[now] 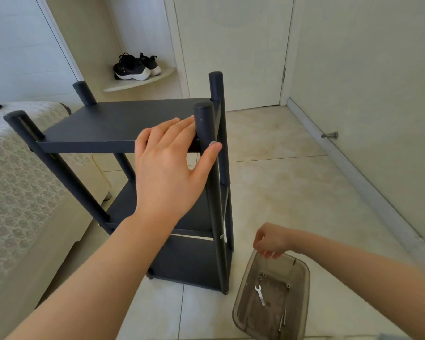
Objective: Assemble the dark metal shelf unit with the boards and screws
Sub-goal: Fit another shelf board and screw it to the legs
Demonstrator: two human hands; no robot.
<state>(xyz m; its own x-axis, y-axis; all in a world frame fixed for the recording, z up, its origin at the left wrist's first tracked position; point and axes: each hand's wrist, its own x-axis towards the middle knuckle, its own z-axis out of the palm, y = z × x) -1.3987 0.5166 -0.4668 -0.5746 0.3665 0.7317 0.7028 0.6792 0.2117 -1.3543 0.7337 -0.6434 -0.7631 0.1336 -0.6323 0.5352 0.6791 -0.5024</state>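
Four posts (203, 123), three boards (118, 121), one wrench (260, 294)

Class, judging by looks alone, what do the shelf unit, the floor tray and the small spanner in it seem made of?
Shelf unit: probably painted metal, matt dark blue-grey, thin flat boards.
Tray: likely plastic, smoky brown, see-through walls with rounded corners.
Spanner: seemingly bare metal, pale silvery shine.

Tray (302, 273) right of shelf unit (123, 123), wrench (260, 294) inside
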